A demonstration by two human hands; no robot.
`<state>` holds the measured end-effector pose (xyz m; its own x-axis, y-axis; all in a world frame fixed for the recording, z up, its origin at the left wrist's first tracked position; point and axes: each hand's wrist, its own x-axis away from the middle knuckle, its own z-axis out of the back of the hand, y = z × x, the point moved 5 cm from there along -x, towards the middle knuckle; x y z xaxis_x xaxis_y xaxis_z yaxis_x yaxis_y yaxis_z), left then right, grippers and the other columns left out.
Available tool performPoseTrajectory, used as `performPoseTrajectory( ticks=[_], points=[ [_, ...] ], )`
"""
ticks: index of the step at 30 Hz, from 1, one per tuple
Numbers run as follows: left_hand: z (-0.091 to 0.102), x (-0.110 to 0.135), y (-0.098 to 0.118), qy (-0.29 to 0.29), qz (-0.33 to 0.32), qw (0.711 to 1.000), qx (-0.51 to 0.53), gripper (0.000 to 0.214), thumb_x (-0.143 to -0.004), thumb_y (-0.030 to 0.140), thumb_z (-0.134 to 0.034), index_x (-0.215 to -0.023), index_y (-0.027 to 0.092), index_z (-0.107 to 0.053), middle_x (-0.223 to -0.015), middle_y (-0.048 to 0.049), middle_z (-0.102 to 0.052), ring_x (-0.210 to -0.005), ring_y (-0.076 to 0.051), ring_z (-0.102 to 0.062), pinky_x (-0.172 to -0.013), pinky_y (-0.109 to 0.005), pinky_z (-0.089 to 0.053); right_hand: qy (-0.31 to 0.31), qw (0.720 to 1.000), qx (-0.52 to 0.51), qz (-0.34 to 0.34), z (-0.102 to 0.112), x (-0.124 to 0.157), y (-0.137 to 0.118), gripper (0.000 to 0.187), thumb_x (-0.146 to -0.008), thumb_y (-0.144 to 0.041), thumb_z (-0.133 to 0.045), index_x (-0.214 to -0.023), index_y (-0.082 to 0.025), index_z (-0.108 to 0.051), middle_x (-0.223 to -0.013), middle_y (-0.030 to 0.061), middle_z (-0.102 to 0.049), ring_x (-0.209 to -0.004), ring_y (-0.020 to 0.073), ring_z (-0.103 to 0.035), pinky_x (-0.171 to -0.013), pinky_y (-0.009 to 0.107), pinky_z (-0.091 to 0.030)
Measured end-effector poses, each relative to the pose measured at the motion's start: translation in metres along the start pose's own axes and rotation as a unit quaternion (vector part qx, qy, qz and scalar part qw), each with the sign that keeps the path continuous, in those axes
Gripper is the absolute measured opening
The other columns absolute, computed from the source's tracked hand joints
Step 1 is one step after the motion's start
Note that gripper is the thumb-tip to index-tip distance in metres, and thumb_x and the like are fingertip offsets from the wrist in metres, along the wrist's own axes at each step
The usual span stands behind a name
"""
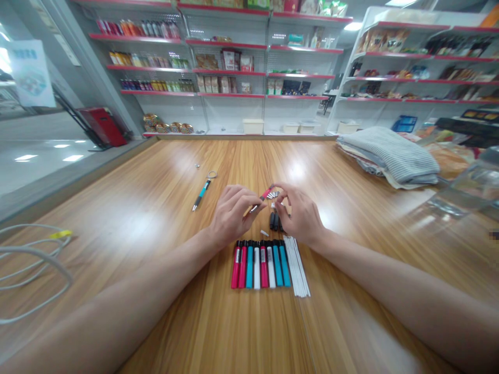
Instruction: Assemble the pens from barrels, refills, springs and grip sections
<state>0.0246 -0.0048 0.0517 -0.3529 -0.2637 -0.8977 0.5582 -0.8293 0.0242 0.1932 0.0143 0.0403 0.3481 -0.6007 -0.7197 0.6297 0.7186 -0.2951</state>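
My left hand point(235, 214) is closed around the lower part of a pink ballpoint pen point(267, 193), which slants up to the right above the table. At its upper end rests the bent index finger of my right hand point(299, 212); the other fingers of that hand are curled, and whether they pinch a small part is hard to see. Under the hands lie small metal tips point(273, 195), black grips point(274, 222) and a little white piece point(264, 233). Nearer me is a row of pink, blue and white pen barrels point(250, 267), beside several thin white refills point(298, 270).
A finished-looking blue pen point(201, 195) and a coiled ring point(212, 175) lie farther left. Folded striped cloth point(390, 153) and a clear container point(463, 187) stand right. White cable point(47, 254) loops at the left edge. Stocked shelves point(230, 72) stand behind the table.
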Motion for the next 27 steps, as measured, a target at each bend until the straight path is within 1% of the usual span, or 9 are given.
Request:
performPoseTrajectory(
  ticks=[3, 7, 10, 13, 17, 22, 27],
  points=[
    [-0.001, 0.001, -0.001, 0.011, 0.005, 1.000, 0.019, 0.019, -0.078, 0.020, -0.069, -0.088, 0.020, -0.053, -0.080, -0.0007, -0.065, -0.078, -0.014, -0.057, -0.076, -0.031, -0.044, 0.005, 0.998, 0.048, -0.039, 0.000, -0.002, 0.006, 0.038, -0.092, -0.035, -0.046, -0.126, -0.020, -0.048, -0.100, 0.0097, -0.058, -0.094, 0.0245, -0.057, -0.080, 0.038, -0.048],
    [-0.001, 0.003, -0.010, 0.029, 0.045, 0.998, 0.019, 0.017, -0.077, 0.022, -0.070, -0.084, 0.019, -0.055, -0.077, -0.0006, -0.065, -0.076, -0.014, -0.056, -0.074, -0.032, -0.045, 0.011, 0.992, 0.079, -0.095, 0.000, -0.002, 0.014, 0.034, -0.092, -0.042, -0.047, -0.115, -0.019, -0.056, -0.100, 0.0101, -0.056, -0.091, 0.0240, -0.057, -0.076, 0.036, -0.047],
    [0.000, 0.003, -0.015, 0.038, 0.065, 0.997, 0.028, 0.017, -0.077, 0.021, -0.070, -0.081, 0.018, -0.054, -0.074, -0.0003, -0.063, -0.074, -0.014, -0.055, -0.071, -0.030, -0.045, 0.022, 0.986, 0.090, -0.137, -0.001, -0.001, 0.024, 0.038, -0.091, -0.047, -0.047, -0.114, -0.018, -0.056, -0.101, 0.0111, -0.058, -0.090, 0.0250, -0.058, -0.076, 0.038, -0.046],
    [-0.001, 0.003, -0.016, 0.031, 0.072, 0.996, 0.038, 0.017, -0.076, 0.019, -0.070, -0.080, 0.017, -0.053, -0.076, -0.0008, -0.062, -0.075, -0.014, -0.054, -0.071, -0.030, -0.046, 0.013, 0.982, 0.079, -0.172, -0.004, 0.001, 0.032, 0.042, -0.091, -0.048, -0.045, -0.116, -0.016, -0.054, -0.095, 0.0107, -0.061, -0.087, 0.0249, -0.059, -0.077, 0.039, -0.045],
    [-0.003, 0.004, -0.014, 0.008, 0.055, 0.997, 0.047, 0.017, -0.077, 0.017, -0.068, -0.080, 0.018, -0.052, -0.078, -0.0014, -0.061, -0.075, -0.014, -0.054, -0.071, -0.031, -0.045, 0.008, 0.985, 0.039, -0.169, -0.005, 0.001, 0.032, 0.041, -0.093, -0.047, -0.041, -0.117, -0.016, -0.052, -0.087, 0.0076, -0.063, -0.085, 0.0234, -0.060, -0.077, 0.036, -0.045],
    [-0.005, 0.004, -0.011, -0.005, 0.035, 0.997, 0.069, 0.015, -0.078, 0.015, -0.066, -0.082, 0.018, -0.052, -0.080, -0.0026, -0.061, -0.076, -0.014, -0.054, -0.071, -0.031, -0.046, 0.013, 0.986, 0.027, -0.165, -0.004, 0.000, 0.028, 0.038, -0.093, -0.046, -0.040, -0.114, -0.016, -0.052, -0.081, 0.0063, -0.064, -0.079, 0.0227, -0.060, -0.070, 0.034, -0.043],
    [-0.008, 0.003, -0.005, -0.044, -0.003, 0.995, 0.088, 0.012, -0.080, 0.014, -0.065, -0.087, 0.018, -0.056, -0.085, -0.0039, -0.062, -0.079, -0.014, -0.056, -0.073, -0.031, -0.047, 0.012, 0.988, 0.032, -0.151, 0.000, -0.002, 0.024, 0.038, -0.093, -0.045, -0.041, -0.115, -0.015, -0.051, -0.086, 0.0074, -0.064, -0.078, 0.0214, -0.060, -0.066, 0.032, -0.042]
  ],
)
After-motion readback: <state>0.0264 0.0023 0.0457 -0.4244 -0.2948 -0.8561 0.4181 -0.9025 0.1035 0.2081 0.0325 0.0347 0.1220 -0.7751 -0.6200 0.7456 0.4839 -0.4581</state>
